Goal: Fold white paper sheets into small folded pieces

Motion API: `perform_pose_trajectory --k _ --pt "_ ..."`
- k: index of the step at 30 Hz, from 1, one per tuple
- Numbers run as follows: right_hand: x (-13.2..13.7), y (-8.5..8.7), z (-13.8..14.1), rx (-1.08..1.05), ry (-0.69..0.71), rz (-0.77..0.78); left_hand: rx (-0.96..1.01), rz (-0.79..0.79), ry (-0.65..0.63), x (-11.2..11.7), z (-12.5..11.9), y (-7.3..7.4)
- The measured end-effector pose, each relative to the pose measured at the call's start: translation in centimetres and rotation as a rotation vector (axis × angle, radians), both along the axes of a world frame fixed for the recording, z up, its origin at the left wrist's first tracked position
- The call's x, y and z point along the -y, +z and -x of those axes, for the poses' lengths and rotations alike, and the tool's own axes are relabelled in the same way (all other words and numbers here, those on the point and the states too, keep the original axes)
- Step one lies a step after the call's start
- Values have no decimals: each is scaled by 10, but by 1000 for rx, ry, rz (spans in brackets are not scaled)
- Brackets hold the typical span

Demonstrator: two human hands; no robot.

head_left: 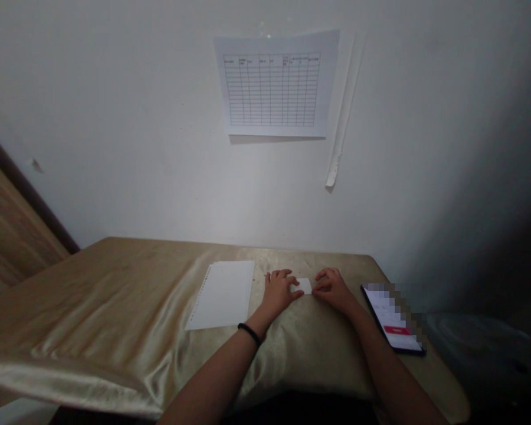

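Note:
A small piece of white paper (305, 286) lies on the gold satin cloth between my two hands. My left hand (279, 290), with a black band at the wrist, holds the paper's left side under its thumb and index finger, the other fingers bent over the cloth. At the opposite edge, my right hand (334, 289) pinches the near right corner between thumb and forefinger. Just left of my left hand lie white loose-leaf sheets (221, 295) with punched holes along one side.
A phone (393, 324) with a lit screen rests at the table's right side. Gold cloth (128, 301) with folds covers the table. A printed table sheet (274, 88) hangs on the white wall behind, beside a peeling strip (341, 130). Wooden panelling (13, 218) stands at left.

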State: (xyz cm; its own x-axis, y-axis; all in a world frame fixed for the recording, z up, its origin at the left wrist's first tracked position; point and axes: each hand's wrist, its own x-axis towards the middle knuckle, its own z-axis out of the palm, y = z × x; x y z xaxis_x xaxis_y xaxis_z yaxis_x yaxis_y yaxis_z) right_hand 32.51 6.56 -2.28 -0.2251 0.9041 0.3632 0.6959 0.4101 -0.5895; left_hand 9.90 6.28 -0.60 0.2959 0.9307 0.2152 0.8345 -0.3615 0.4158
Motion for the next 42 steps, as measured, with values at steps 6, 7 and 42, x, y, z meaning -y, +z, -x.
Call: perform_pose_trajectory --k 6,7,42 --pt "-4 -7 1 -35 -62 34 -15 14 -4 -2 0 -1" --pt "-5 -8 2 -32 -74 32 -14 14 -4 -2 0 -2" --pt "-10 -10 23 128 -243 -69 -35 -18 0 -4 3 -5"
